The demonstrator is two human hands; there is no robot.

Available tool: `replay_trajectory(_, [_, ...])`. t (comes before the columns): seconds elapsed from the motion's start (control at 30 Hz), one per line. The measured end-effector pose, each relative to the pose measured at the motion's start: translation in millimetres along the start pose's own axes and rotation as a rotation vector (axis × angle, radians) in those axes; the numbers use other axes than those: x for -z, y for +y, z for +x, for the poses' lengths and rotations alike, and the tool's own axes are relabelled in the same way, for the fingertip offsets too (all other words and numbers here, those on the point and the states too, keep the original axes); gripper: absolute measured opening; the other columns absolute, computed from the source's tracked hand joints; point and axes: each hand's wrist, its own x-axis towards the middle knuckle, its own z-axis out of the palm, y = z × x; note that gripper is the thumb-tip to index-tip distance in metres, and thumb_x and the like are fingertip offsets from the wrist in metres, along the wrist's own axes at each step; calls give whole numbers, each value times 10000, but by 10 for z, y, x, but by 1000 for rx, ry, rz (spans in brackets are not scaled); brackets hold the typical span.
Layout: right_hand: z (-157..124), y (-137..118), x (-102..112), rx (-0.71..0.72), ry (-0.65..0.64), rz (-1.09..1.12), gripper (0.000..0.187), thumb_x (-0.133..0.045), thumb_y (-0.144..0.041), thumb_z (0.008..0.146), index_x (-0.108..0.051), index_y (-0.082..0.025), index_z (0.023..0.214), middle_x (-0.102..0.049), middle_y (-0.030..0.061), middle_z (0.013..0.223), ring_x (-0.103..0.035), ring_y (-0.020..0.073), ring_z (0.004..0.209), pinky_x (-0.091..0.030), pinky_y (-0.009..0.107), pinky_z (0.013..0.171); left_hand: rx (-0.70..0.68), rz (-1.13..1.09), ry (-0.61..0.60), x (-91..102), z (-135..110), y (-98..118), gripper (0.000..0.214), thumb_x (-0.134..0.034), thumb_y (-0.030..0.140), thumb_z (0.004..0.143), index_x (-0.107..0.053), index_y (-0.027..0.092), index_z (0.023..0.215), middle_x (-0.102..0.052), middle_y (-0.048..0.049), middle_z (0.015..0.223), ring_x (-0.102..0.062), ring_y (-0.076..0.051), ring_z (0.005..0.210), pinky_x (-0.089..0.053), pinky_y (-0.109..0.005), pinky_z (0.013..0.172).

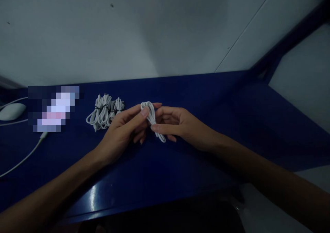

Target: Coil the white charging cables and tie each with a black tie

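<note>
Between both hands, above the blue table (180, 171), is a coiled white cable (152, 114). The thumb of my left hand (126, 124) presses on its upper loops, with the fingers behind. Lower down on the same bundle, my right hand (177, 123) pinches its middle between thumb and fingers. A small loop end hangs out below the right thumb. Just past my left hand lies a group of white cable bundles (104, 110), several of them bound with dark ties. Part of that group is hidden by my left hand.
On the left, a blurred-out bright device (55, 110) has a white cable plug (43, 135) at its lower end. A white rounded object (12, 111), like a computer mouse, lies beside it. Behind the table rises a pale wall (116, 36); a dark blue frame (283, 40) slants up at right.
</note>
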Motion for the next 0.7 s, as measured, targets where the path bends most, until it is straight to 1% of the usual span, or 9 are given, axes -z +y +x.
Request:
replay_trajectory(0.17, [-3,-10,-8,2,25,-16,240,-898,-301,940,-776,-185,1111,-744,33,1008,-618,121,750,-467,217,562,10,-19,-15,2,-2,2,330,-704,458,1106,-848,252,1321,-425,61,646,-371,-94,526,-471,-233,554])
replay_trajectory(0.37, [0,28,17,26,54,-68,238,-894,-286,940,-777,-195,1126,-744,32,989,-668,148,829,-482,215,569,20,-37,-24,-5,-7,4,329,-707,442,1100,-845,245,1325,-414,56,680,-374,-95,539,-469,-240,561])
replay_trajectory(0.53, [-3,18,1,54,69,-95,250,-862,-310,973,-764,-192,1170,-757,43,1044,-661,140,815,-482,212,560,35,-34,-13,-11,-7,4,351,-733,430,1080,-834,227,1348,-423,58,669,-385,-99,535,-472,-242,557])
replay_trajectory(0.6, [3,13,-8,61,86,-103,258,-862,-338,972,-757,-190,1156,-755,38,1017,-648,136,780,-474,215,542,42,-38,-7,-7,-4,-4,355,-748,420,1071,-826,223,1356,-436,59,680,-396,-97,535,-478,-238,558])
replay_trajectory(0.7, [22,12,-5,62,171,-130,291,-884,-399,944,-742,-186,1082,-733,32,948,-640,147,748,-465,235,520,47,-48,3,2,1,-21,361,-767,413,1058,-814,213,1355,-454,60,692,-426,-95,530,-488,-240,552])
